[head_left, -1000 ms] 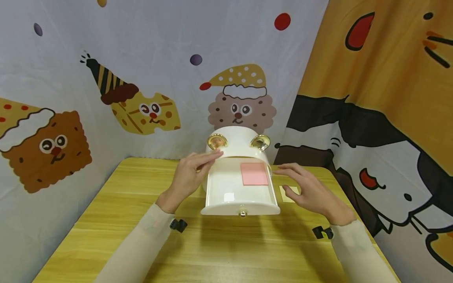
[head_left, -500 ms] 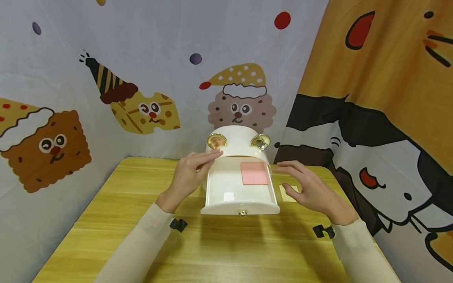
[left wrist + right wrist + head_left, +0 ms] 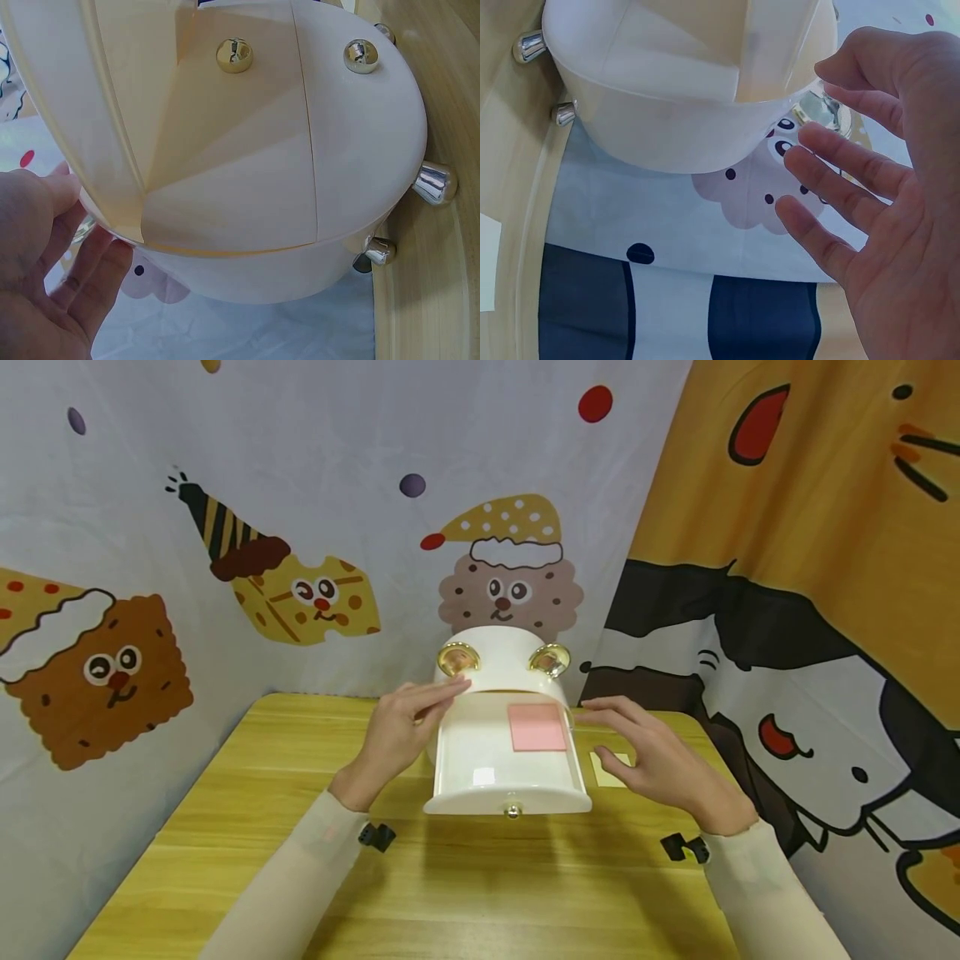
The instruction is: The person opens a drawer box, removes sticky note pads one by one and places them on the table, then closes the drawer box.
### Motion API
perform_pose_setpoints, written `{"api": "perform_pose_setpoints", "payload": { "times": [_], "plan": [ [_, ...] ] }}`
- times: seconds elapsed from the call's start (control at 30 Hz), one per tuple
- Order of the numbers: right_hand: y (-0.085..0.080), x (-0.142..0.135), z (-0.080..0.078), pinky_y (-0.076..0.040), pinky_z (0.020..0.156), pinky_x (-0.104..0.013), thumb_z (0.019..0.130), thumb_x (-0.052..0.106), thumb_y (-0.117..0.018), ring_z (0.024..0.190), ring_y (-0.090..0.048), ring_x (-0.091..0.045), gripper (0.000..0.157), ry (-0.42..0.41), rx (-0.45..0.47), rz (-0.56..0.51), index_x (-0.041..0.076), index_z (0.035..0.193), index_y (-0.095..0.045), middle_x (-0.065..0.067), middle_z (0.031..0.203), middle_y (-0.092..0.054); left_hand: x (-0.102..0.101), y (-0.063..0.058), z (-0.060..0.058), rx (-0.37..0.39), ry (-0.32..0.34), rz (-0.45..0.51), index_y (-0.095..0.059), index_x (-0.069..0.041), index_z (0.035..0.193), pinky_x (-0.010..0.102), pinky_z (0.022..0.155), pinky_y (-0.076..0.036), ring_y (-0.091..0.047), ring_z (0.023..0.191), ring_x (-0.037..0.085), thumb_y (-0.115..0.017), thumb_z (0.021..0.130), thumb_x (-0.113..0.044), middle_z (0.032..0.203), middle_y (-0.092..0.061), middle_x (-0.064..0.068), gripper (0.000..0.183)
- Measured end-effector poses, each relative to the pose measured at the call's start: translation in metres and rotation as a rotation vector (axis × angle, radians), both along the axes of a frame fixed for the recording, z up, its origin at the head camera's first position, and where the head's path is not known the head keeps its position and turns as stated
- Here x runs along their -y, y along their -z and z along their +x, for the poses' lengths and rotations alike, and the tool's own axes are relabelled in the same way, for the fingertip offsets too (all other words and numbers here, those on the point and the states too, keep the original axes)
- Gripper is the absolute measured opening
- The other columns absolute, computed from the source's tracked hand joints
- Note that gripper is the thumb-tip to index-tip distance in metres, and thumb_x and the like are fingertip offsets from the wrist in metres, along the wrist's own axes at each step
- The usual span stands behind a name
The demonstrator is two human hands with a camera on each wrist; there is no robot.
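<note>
A white rounded drawer box (image 3: pixel 504 649) with gold ear-like discs stands on the table, its top drawer (image 3: pixel 468 743) pulled out. Inside that drawer, toward its right side, lies a pink sticky-note pad (image 3: pixel 537 727). My left hand (image 3: pixel 405 720) is at the box's left side with fingers extended; in the left wrist view its fingertips are right at the shell's edge beside the drawer. On the other side, my right hand (image 3: pixel 663 764) has its fingers spread near the right wall, and the right wrist view shows its palm holding nothing. A pale yellow sticky note (image 3: pixel 606 778) lies partly behind the right thumb.
Below the pulled-out drawer, two closed drawer fronts carry gold knobs (image 3: pixel 235 55). Short metallic feet (image 3: pixel 435 184) support the box on the wooden table (image 3: pixel 495 893). A cartoon-printed curtain (image 3: pixel 322 460) hangs close behind, and another (image 3: pixel 810 552) at the right.
The view has shifted very slightly. Both hands, the drawer box and the sticky notes stay essentially where they were.
</note>
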State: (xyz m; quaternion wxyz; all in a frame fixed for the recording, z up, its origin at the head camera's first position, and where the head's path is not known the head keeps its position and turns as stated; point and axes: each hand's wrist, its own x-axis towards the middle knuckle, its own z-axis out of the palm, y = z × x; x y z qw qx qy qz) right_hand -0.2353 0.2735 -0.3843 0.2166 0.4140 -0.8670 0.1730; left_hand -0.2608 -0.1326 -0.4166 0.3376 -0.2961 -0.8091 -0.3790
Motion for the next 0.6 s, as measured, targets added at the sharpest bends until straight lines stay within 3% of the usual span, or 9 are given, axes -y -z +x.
{"api": "perform_pose_setpoints", "payload": {
  "times": [0.07,0.2,0.3,0.6],
  "plan": [
    [-0.003,0.001,0.001,-0.051,0.116,-0.011,0.097,-0.001,-0.089,0.136,-0.073,-0.028,0.056,0.000,0.001,0.008,0.014,0.150,-0.076,-0.009,0.157,-0.071,0.000,0.000,0.000,0.000,-0.002,0.000,-0.087,-0.018,0.140,0.031,0.071,-0.046,-0.054,0.070,0.017,-0.084,0.106,-0.002,0.143,-0.084,0.002,0.038],
    [-0.007,0.004,0.001,-0.065,0.112,-0.038,0.098,0.002,-0.089,0.138,-0.072,-0.028,0.054,0.001,0.003,0.030,0.015,0.149,-0.077,-0.008,0.157,-0.072,0.000,0.000,0.000,0.001,-0.004,0.001,-0.087,-0.018,0.140,0.031,0.072,-0.046,-0.056,0.072,0.017,-0.084,0.106,-0.001,0.144,-0.084,0.002,0.039],
    [-0.010,0.007,0.002,-0.068,0.106,-0.054,0.099,0.004,-0.089,0.137,-0.073,-0.028,0.053,-0.003,0.012,0.047,0.016,0.149,-0.076,-0.009,0.156,-0.072,0.000,0.000,0.000,0.003,-0.002,0.002,-0.087,-0.019,0.141,0.032,0.072,-0.047,-0.056,0.072,0.018,-0.083,0.106,-0.001,0.144,-0.084,0.002,0.039],
    [-0.021,0.019,0.005,-0.066,0.107,-0.058,0.102,0.005,-0.087,0.135,-0.073,-0.029,0.050,-0.043,0.020,0.085,0.013,0.150,-0.075,-0.007,0.154,-0.073,0.001,0.000,-0.001,0.050,0.004,0.002,-0.086,-0.022,0.142,0.034,0.077,-0.050,-0.060,0.076,0.018,-0.083,0.107,-0.002,0.146,-0.083,-0.002,0.041]
  ]
}}
